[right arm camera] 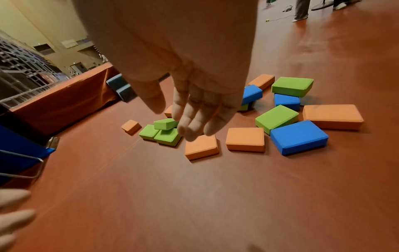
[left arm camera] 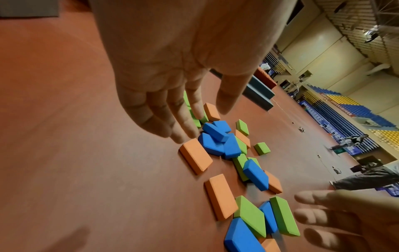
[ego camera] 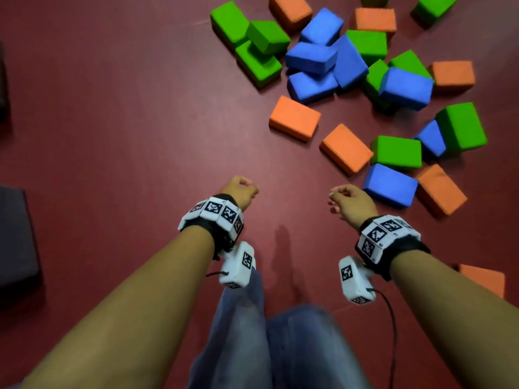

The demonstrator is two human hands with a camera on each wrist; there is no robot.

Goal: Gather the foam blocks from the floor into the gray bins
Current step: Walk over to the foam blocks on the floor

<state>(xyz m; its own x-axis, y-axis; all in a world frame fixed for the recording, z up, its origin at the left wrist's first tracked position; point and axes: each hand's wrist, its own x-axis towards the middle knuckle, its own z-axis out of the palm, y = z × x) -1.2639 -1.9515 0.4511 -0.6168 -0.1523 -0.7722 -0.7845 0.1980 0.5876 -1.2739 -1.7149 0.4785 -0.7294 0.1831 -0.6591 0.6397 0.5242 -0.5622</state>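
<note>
Gray bin [ego camera: 16,237]: a dark gray shape at the head view's 9 o'clock edge, well apart from the blocks; too dim to make out more.
Floor [ego camera: 126,122]: dark red, bare between the gray shape and the pile.
Left hand [ego camera: 240,190]: held out over the floor just left of centre, fingers loosely hanging, holding nothing; the left wrist view shows the fingers [left arm camera: 164,119] relaxed and slightly bent.
Legs [ego camera: 280,346]: in blue jeans at 6 o'clock.
Right hand [ego camera: 351,203]: held out just right of centre, fingers loose and slack, holding nothing; its fingers [right arm camera: 200,117] hang free above the blocks in the right wrist view.
Foam blocks [ego camera: 311,57]: a scattered pile of green, blue and orange ones from 12 to 3 o'clock, some stacked or leaning on each other.
Nearest blue block [ego camera: 389,185]: flat on the floor just beside the right hand, at its 2 o'clock, not touched.
Two orange blocks [ego camera: 295,117]: lying flat at the pile's near edge, apart from each other.
Lone orange block [ego camera: 481,277]: at 4 o'clock, partly behind the right forearm.
</note>
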